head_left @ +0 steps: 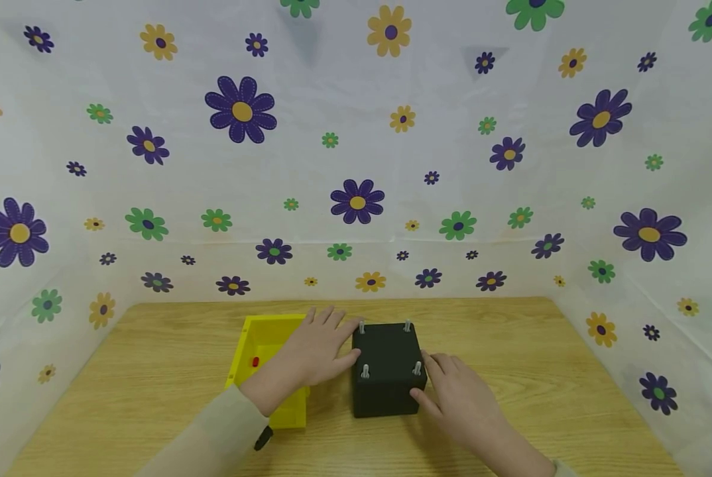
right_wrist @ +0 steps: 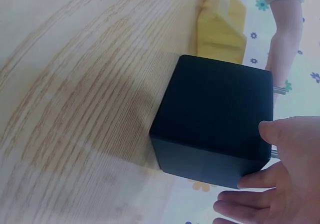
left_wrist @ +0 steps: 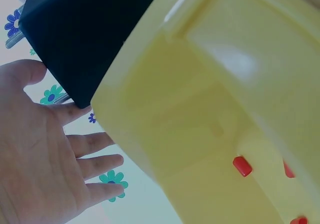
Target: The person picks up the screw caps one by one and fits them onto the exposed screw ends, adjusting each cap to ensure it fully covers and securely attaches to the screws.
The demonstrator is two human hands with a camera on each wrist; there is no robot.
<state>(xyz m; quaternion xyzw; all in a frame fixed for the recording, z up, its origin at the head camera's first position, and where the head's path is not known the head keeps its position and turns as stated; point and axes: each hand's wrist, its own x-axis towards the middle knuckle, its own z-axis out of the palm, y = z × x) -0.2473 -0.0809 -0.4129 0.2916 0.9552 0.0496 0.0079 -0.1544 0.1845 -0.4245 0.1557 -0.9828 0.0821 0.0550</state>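
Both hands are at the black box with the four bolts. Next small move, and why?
Probably close both hands onto the black box. The left hand lies open against its left side, over the yellow bin, and the right hand is at its right side with straight fingers. Neither hand is curled round it yet, so any lift or shift would likely slip.

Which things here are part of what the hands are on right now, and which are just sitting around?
In hand:
black box, four bolts standing out of its top
left hand, flat against its left side
right hand, at its right front corner

Lying about:
yellow bin, beside the box
red pieces in the bin
table
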